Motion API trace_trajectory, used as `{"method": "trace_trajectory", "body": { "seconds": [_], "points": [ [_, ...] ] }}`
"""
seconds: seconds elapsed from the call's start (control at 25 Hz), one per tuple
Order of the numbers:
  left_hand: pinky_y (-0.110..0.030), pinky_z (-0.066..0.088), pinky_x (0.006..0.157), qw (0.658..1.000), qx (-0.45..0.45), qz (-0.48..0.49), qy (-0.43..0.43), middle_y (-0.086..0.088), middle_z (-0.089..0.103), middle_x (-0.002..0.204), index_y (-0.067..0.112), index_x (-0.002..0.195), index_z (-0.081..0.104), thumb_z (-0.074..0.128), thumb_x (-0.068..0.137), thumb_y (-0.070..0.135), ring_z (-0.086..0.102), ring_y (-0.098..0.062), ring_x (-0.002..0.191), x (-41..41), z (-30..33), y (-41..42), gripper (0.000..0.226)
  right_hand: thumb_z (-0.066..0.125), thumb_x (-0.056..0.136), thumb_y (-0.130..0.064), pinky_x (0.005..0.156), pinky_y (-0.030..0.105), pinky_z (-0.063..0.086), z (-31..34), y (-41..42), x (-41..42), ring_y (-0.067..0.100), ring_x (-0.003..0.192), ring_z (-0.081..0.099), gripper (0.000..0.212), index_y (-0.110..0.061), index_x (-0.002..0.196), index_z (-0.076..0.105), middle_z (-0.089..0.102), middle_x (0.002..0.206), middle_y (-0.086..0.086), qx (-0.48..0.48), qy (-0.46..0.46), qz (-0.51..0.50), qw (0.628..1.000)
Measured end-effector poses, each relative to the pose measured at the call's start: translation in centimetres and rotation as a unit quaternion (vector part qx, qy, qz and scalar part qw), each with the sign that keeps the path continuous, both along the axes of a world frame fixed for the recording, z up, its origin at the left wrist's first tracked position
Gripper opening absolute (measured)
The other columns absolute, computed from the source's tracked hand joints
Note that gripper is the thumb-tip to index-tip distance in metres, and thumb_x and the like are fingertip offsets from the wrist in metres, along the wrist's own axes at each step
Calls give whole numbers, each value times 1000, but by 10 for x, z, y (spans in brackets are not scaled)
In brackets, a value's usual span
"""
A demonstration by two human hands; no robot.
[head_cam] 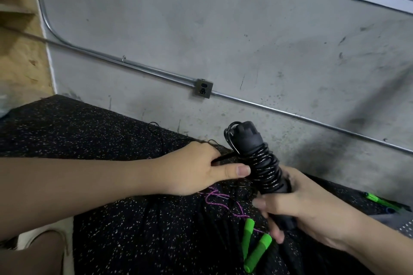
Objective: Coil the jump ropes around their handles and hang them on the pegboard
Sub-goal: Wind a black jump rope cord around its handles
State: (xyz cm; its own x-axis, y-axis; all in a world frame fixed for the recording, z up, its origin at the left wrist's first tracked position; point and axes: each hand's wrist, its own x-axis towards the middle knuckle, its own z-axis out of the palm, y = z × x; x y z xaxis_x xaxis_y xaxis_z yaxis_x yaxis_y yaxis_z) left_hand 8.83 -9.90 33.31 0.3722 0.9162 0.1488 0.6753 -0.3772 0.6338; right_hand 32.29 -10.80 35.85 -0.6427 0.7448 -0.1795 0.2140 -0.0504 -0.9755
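Two green handles (252,245) lie nearest us at six o'clock on the speckled black mat (89,131). Just beyond, our right hand (297,205) grips the black handles (266,167), black rope (264,169) coiled around them. At nine o'clock of the coil, our left hand (196,167) pinches the rope's loose end, with the grey wall (223,29) behind.

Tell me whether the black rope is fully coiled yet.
Not fully: black rope wraps the black handles, but a tail runs to the left hand.
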Motion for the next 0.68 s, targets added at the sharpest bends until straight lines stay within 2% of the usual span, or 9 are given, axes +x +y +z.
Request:
{"method": "trace_trajectory", "body": {
  "seconds": [0.12,0.28,0.4,0.52,0.6,0.68],
  "points": [
    [-23,33,54,999,-4,36,27,4,46,62,13,70,50,36,72,88,40,-7,53,2,-1,-6,76,86,64,-20,43,27,48,-4,2,-2,26,46,57,24,-24,78,67,58,65,15,28,-23,-34,999],
    [-20,33,50,999,22,30,-11,7,44,58,18,65,44,40,82,76,39,-5,49,4,2,-12,61,88,63,-21,45,30,47,-1,1,-3,28,49,56,32,-20,89,69,57,68,13,54,-41,-55,996],
    [-19,33,50,998,61,-5,-14,7,44,57,15,68,49,44,91,68,40,-7,49,5,6,-16,58,87,72,-12,45,30,45,0,2,-4,27,49,56,29,-20,92,68,59,68,11,85,-46,-53,994],
    [-22,35,50,998,64,-7,-26,3,49,59,15,78,59,50,86,75,42,-5,51,11,10,-20,61,83,80,2,47,34,49,-4,5,-5,28,51,57,30,-16,100,68,65,70,10,143,-54,-51,987],
    [-31,41,55,997,67,3,-33,-5,55,64,18,78,59,53,80,79,43,-5,54,17,9,-21,62,84,78,-1,54,39,52,-12,6,-7,26,55,59,32,-11,104,67,67,73,11,187,-64,-70,978],
    [-35,43,59,996,75,17,-52,-6,55,63,21,77,59,55,81,77,43,-5,55,20,5,-19,56,87,74,-9,58,40,53,-21,7,-10,22,57,62,35,-14,104,68,69,74,10,234,-84,-93,964]
  ]
}}
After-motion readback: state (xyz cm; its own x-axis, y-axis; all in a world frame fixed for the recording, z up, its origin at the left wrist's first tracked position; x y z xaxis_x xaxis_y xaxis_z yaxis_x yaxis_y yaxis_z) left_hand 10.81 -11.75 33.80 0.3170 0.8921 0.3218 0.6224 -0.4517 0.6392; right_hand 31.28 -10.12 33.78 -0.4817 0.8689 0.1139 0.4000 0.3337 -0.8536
